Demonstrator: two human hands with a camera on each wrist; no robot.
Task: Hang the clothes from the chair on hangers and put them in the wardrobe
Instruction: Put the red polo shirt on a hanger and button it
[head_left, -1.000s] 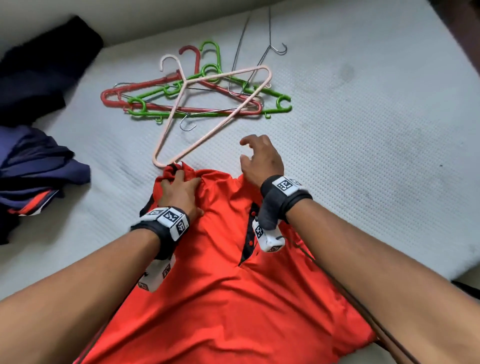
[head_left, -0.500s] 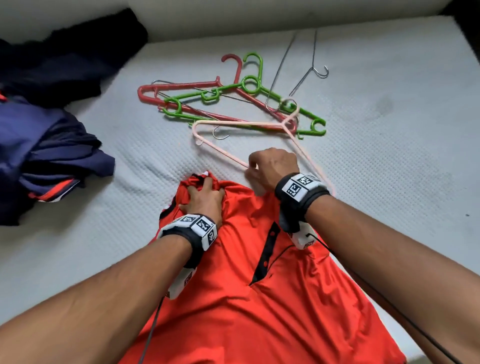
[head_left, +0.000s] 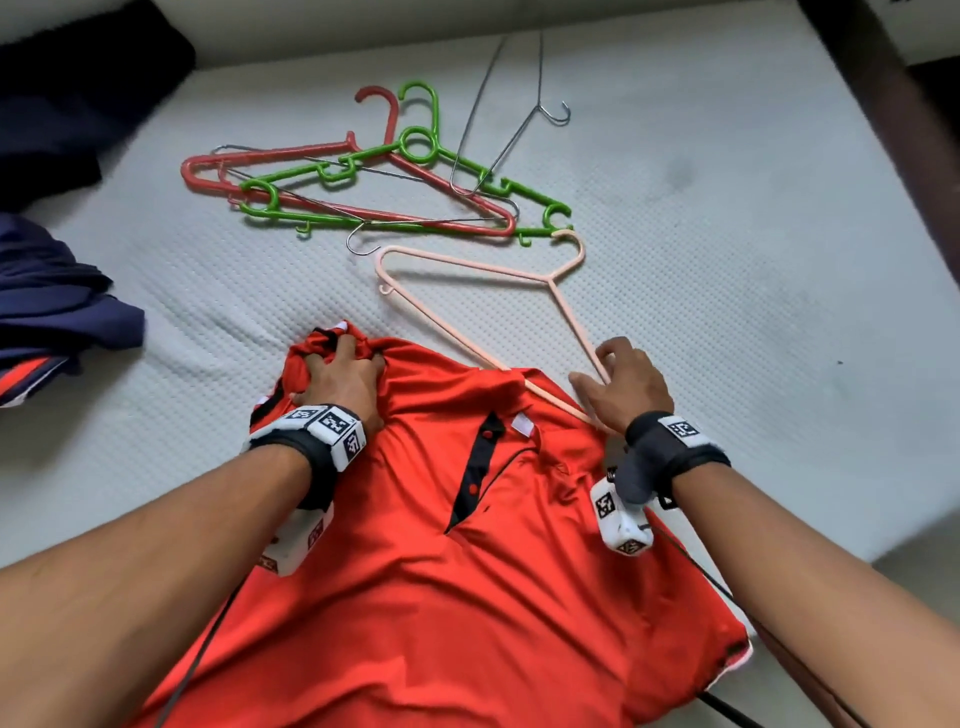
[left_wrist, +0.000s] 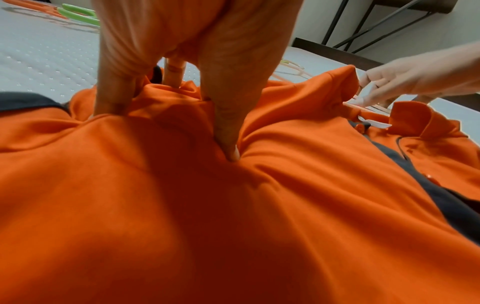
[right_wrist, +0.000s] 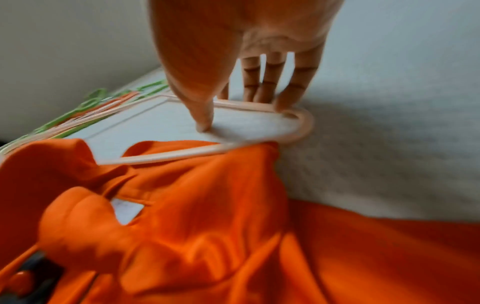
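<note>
Shirt (head_left: 467, 597), red-orange with a dark buttoned placket, lies face up on the bed (head_left: 753, 260), collar toward the far edge and hem toward the person; its long axis runs near to far. Left hand (head_left: 340, 384) has its grip closed on a bunch of fabric at the left shoulder, fingers dug into the folds, as the left wrist view confirms. Right hand (head_left: 623, 389) holds the pink hanger (head_left: 467, 265) at its rounded end, fingers and thumb curled round the two bars there. The hanger lies flat, hook pointing to the far right, its long bottom bar running from the far left toward the right hand and crossing the collar. Whether that bar has entered the neck opening cannot be told.

Judgement: the step in hand is feeding the hanger into the shirt. It would go best with the left hand keeping the shoulder gathered while the right slides the held end under the collar into the right shoulder, then easing the other arm across; the fabric looks limp and may snag on the small notch.

Green, red and wire hangers (head_left: 374, 187) lie in a pile just beyond. Dark clothes (head_left: 52, 312) sit at the left.
</note>
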